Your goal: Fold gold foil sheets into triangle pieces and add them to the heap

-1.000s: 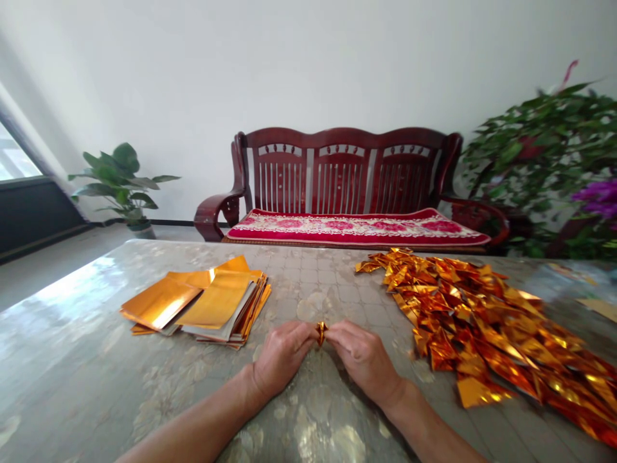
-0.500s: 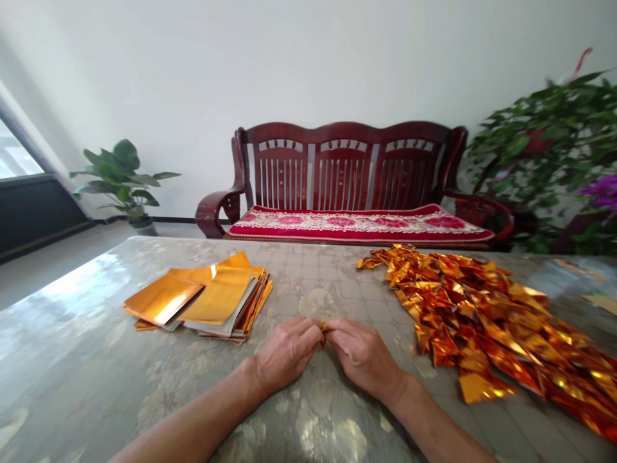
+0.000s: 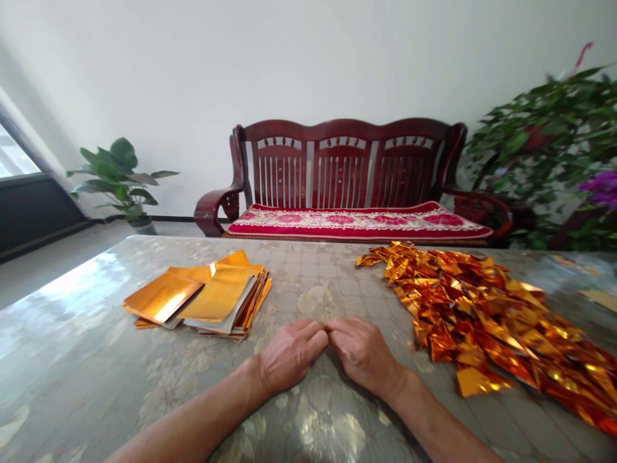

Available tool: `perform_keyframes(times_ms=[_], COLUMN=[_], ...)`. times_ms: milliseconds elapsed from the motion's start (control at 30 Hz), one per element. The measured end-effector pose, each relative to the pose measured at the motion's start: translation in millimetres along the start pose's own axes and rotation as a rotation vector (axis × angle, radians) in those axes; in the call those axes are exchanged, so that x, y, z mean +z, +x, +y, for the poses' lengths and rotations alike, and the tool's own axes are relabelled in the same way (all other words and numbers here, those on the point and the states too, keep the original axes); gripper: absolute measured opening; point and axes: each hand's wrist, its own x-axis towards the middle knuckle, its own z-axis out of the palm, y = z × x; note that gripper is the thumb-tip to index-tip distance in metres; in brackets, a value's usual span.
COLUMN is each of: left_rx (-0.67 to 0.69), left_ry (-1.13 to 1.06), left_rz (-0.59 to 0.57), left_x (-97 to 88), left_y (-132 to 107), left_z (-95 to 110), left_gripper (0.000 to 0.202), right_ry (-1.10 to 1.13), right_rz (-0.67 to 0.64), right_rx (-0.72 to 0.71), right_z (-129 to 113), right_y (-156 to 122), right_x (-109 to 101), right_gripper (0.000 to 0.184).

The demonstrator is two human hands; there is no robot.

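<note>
My left hand [image 3: 293,352] and my right hand [image 3: 362,350] meet fingertip to fingertip just above the table. Both are closed, pinching a small piece of gold foil paper [image 3: 328,328] that the fingers hide almost entirely. Left of my hands lies a loose stack of flat gold foil sheets [image 3: 216,297], some showing pale undersides. A wide heap of folded gold foil pieces [image 3: 463,302] spreads over the table to the right, nearest to my right hand.
A patterned, glossy cover lies on the table [image 3: 144,379]. Clear plastic packaging [image 3: 573,270] rests at the far right. Beyond the table stand a dark red wooden bench [image 3: 342,173] with a floral cushion, a potted plant [image 3: 123,177] and a leafy bush [image 3: 554,135].
My fingertips have closed in on the foil piece, so less of it shows between them than before. The stack and the heap lie as they were.
</note>
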Motion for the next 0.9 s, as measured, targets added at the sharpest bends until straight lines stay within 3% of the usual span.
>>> perform_keyframes(times_ms=[167, 333, 500, 733, 900], left_rx=[-0.001, -0.177, -0.271, -0.417, -0.458], left_ry=[-0.08, -0.223, -0.312, -0.394, -0.376], left_rz=[0.002, 0.172, 0.268, 0.35, 0.407], left_x=[-0.8, 0.9, 5.0, 7.2, 10.3], left_y=[1.7, 0.7, -1.3, 4.5, 9.2], left_z=[-1.2, -4.7, -7.1, 7.6, 14.7], left_gripper=[0.015, 0.02, 0.015, 0.013, 0.014], right_ry=[-0.005, 0.047, 0.157, 0.3, 0.245], right_rz=[0.002, 0.064, 0.149, 0.235, 0.283], right_rx=[0.004, 0.137, 0.21, 0.302, 0.376], right_z=[1.0, 0.8, 4.0, -2.6, -17.2], right_y=[2.0, 5.4, 3.5, 3.9, 9.2], right_x=[-1.9, -5.2, -3.3, 10.6, 12.0], right_gripper=[0.03, 0.019, 0.012, 0.015, 0.019])
